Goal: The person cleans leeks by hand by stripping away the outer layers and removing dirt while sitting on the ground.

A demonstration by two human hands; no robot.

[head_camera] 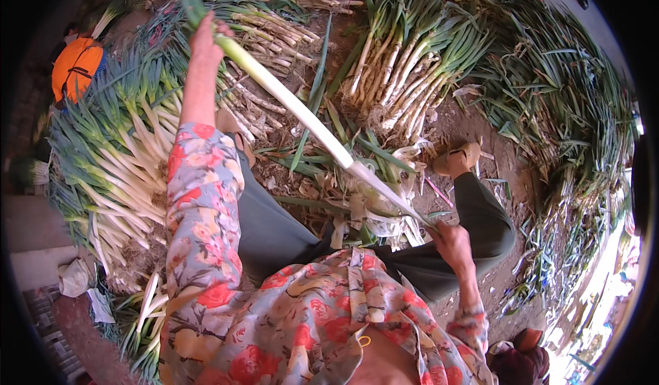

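Note:
A long green onion with a white stalk slants across the middle of the view. My left hand is closed around it where the stalk turns into green leaves, at the upper left. Toward the lower right, my right hand grips the end of a thin, pale strip of peeled outer skin, stretched taut from the stalk's lower part. Below the stalk, a heap of shed skins and leaves lies between my legs. The root end is not clearly visible.
Clean white-stalked green onions are piled at left. Soil-covered bunches lie ahead, with more unpeeled ones beside them. A large leafy heap curves along the right. An orange item is at far left.

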